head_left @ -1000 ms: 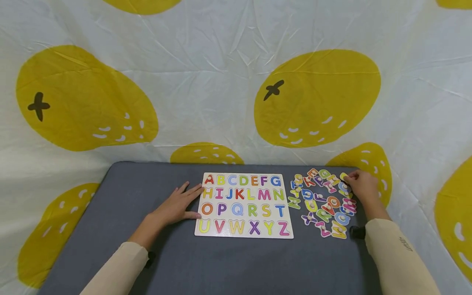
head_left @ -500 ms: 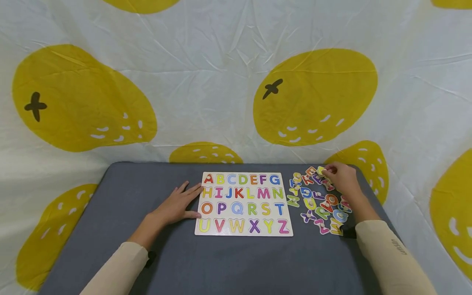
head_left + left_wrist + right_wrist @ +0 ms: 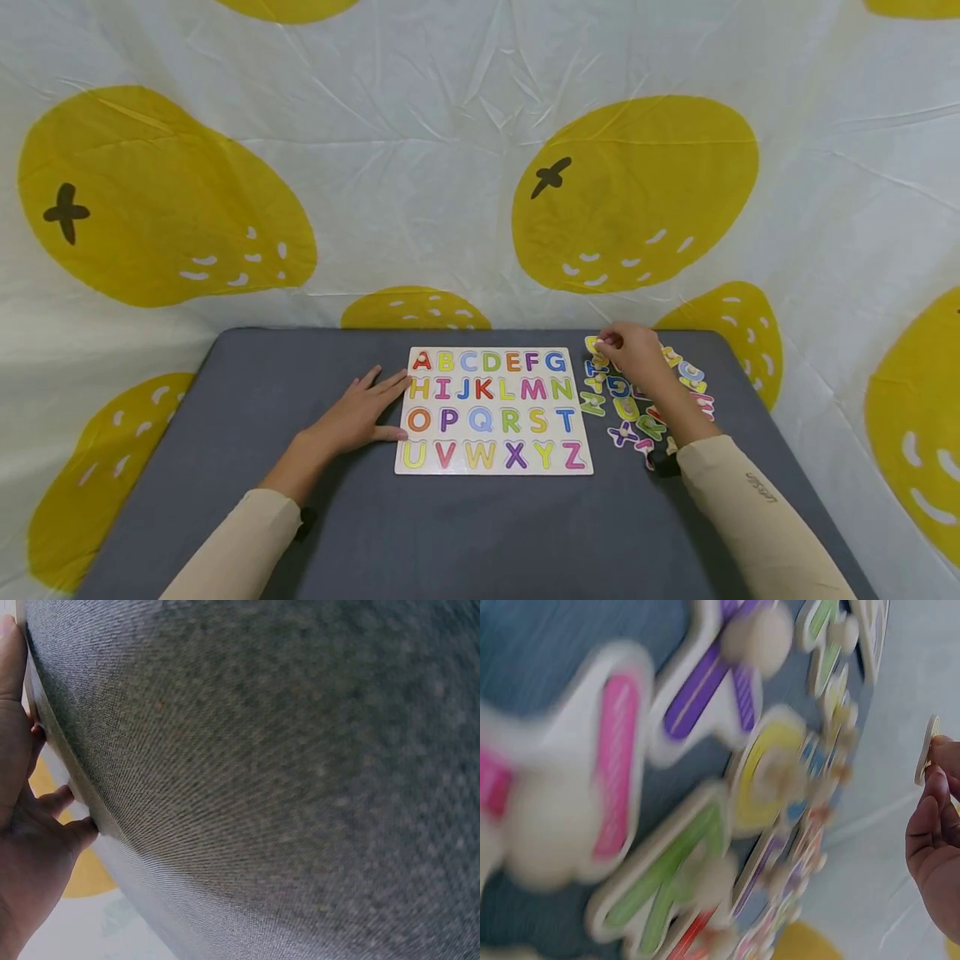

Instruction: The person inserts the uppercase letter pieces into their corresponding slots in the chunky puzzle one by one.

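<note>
My left hand (image 3: 356, 417) lies with spread fingers against the left edge of a white alphabet puzzle board (image 3: 495, 438). The board carries coloured letters A to Z in rows, and a small knob shows on the red A (image 3: 422, 361). In the left wrist view, fingertips (image 3: 81, 829) touch the board's edge. My right hand (image 3: 639, 360) pinches a yellow-printed letter puzzle piece (image 3: 591, 342) above the far left of the loose pieces. In the right wrist view this piece (image 3: 928, 751) appears edge-on, held up between thumb and fingers, so its letter is hidden.
Several knobbed letter pieces lie in a pile right of the board, among them a purple X (image 3: 622, 434) and a green N (image 3: 592, 404); the right forearm covers part of it. The dark grey table (image 3: 480, 533) ends at a white curtain (image 3: 420, 167) with yellow fruit shapes.
My right hand has carried the yellow piece leftward across the pile, from its far right side to near the board's right edge. The left hand stays in place on the board.
</note>
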`<state>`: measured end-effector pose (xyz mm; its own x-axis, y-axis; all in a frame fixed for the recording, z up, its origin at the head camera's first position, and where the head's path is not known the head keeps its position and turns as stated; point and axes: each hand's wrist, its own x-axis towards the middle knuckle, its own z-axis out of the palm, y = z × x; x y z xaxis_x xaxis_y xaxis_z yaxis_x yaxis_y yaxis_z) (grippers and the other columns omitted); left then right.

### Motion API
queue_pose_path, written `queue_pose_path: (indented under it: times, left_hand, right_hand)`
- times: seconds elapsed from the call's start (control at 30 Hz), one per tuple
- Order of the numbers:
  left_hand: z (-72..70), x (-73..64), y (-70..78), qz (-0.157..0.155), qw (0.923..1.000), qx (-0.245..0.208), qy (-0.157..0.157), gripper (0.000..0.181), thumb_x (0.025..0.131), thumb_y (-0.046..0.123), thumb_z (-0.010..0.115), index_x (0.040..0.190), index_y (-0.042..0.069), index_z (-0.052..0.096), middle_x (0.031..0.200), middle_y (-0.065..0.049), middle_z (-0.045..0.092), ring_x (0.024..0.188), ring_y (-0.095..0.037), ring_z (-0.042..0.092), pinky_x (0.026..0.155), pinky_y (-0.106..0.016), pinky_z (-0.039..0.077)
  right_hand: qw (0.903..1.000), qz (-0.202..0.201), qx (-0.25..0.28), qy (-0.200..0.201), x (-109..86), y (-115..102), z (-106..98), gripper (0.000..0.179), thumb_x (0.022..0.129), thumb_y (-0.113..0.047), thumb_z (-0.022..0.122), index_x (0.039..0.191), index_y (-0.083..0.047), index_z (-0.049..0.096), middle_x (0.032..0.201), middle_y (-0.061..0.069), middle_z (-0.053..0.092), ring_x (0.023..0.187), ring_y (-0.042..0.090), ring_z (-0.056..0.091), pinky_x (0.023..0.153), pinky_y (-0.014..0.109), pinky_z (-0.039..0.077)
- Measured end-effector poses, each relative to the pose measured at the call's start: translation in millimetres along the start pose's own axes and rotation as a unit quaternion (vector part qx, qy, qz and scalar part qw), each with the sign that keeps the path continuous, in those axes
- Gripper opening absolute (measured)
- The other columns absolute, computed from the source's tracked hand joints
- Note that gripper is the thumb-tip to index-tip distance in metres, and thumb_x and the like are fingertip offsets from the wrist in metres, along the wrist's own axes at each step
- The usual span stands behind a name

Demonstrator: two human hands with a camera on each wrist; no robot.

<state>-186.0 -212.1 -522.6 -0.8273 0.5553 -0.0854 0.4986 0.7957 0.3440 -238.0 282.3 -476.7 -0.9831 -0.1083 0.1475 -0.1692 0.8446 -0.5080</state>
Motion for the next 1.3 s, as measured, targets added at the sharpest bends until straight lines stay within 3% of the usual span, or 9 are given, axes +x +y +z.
queue_pose_path:
  times: [0.53,1.0,1.3]
  left_hand:
    - [2.8,-4.0,-1.0,-0.001,1.0000,0.004,-0.001,0.099,0.086,0.059,0.075,0.164,0.017,0.032,0.170,-0.007,0.031,0.154,-0.053,0.020,0.117,-0.075,0.023]
    - [1.1,0.5,0.3,0.000,1.0000,0.006,-0.002,0.099,0.086,0.060,0.075,0.164,0.017,0.031,0.170,-0.006,0.030,0.155,-0.052,0.020,0.118,-0.074,0.022]
    - [1.5,1.0,-2.3,-0.002,0.9999,0.010,-0.001,0.099,0.086,0.061,0.073,0.164,0.018,0.031,0.170,-0.005,0.030,0.155,-0.052,0.019,0.117,-0.075,0.023]
  right_hand:
    - [0.9947,-0.087,0.046,-0.029,20.1,-85,58,0.013,0.095,-0.013,0.075,0.105,-0.004,0.076,0.097,0.010,0.072,0.087,0.023,0.066,0.080,0.039,0.057]
    - [0.9881,-0.105,0.072,-0.086,41.1,-140,103,0.011,0.097,-0.013,0.073,0.105,-0.008,0.078,0.097,0.004,0.072,0.088,0.017,0.065,0.079,0.030,0.057]
    - [0.9837,-0.119,0.050,-0.125,52.8,-166,128,0.011,0.098,-0.014,0.072,0.106,-0.010,0.079,0.097,0.002,0.073,0.089,0.015,0.065,0.083,0.029,0.056]
